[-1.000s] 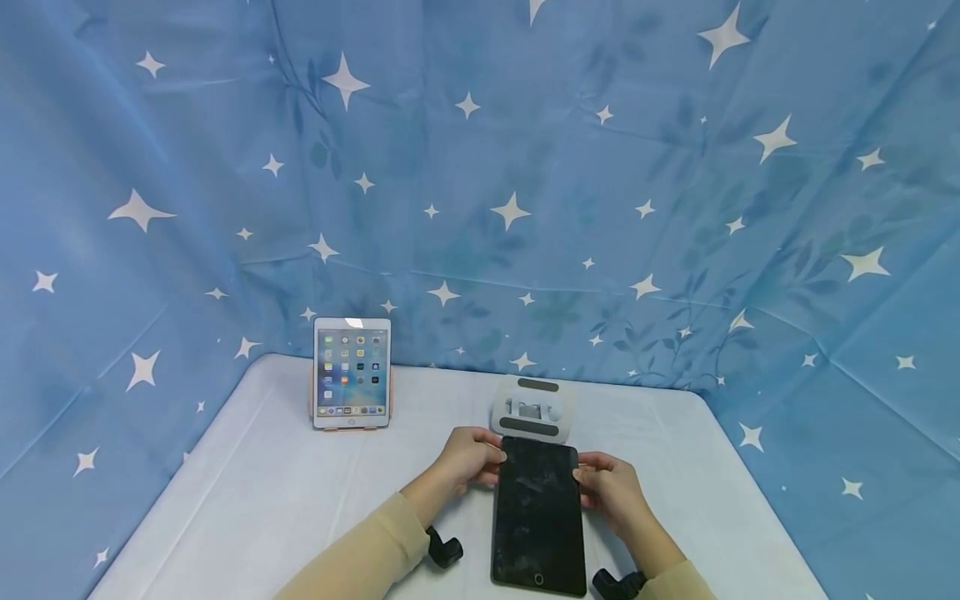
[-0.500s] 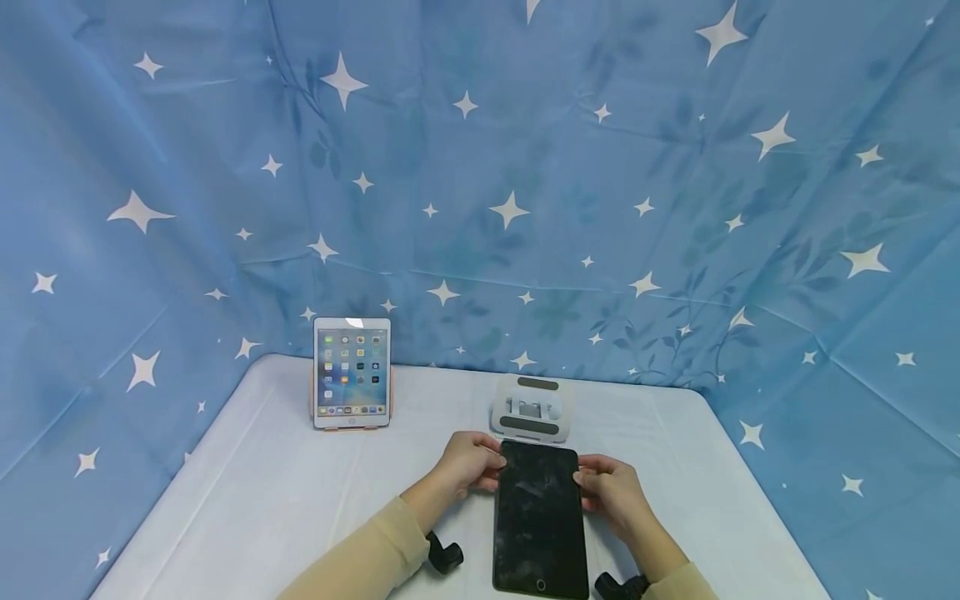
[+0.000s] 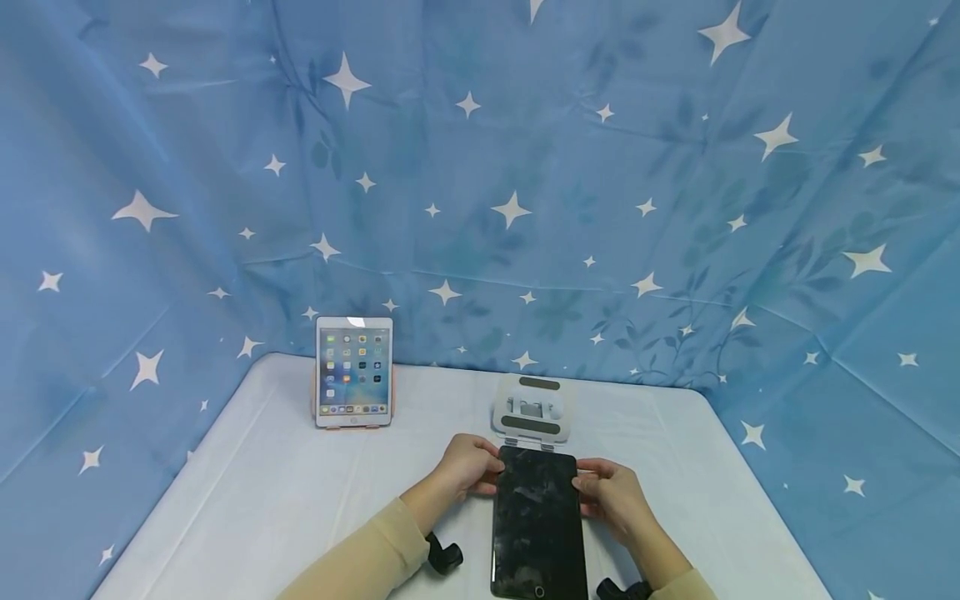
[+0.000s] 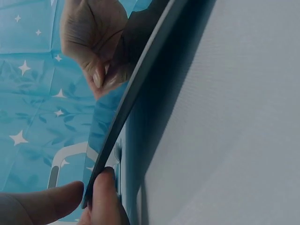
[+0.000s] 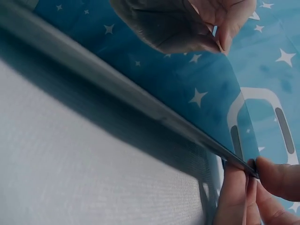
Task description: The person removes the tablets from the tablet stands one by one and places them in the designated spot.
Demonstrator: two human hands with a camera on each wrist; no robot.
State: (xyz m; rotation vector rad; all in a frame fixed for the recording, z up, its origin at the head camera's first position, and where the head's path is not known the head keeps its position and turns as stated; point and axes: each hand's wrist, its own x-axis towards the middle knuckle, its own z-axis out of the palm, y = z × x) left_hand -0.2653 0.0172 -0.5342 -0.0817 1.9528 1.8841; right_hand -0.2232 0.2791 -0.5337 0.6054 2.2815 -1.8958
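Note:
A dark tablet (image 3: 537, 523) with a black screen lies lengthwise in front of me on the white table (image 3: 285, 492). My left hand (image 3: 480, 468) pinches its far left corner and my right hand (image 3: 596, 487) pinches its far right corner. In the left wrist view the tablet's edge (image 4: 140, 89) is raised off the cloth, with the thumb and a finger (image 4: 101, 197) clamped on the corner. In the right wrist view the fingertips (image 5: 248, 187) pinch the thin edge (image 5: 140, 101). An empty white stand (image 3: 531, 410) sits just beyond the tablet.
A white tablet (image 3: 354, 371) with its screen lit stands upright on a stand at the back left of the table. Blue star-patterned cloth (image 3: 525, 167) hangs behind and on both sides. Black wrist camera mounts (image 3: 444, 554) show near my sleeves.
The dark tablet and both hands have shifted slightly towards me; the grip on its far corners is unchanged.

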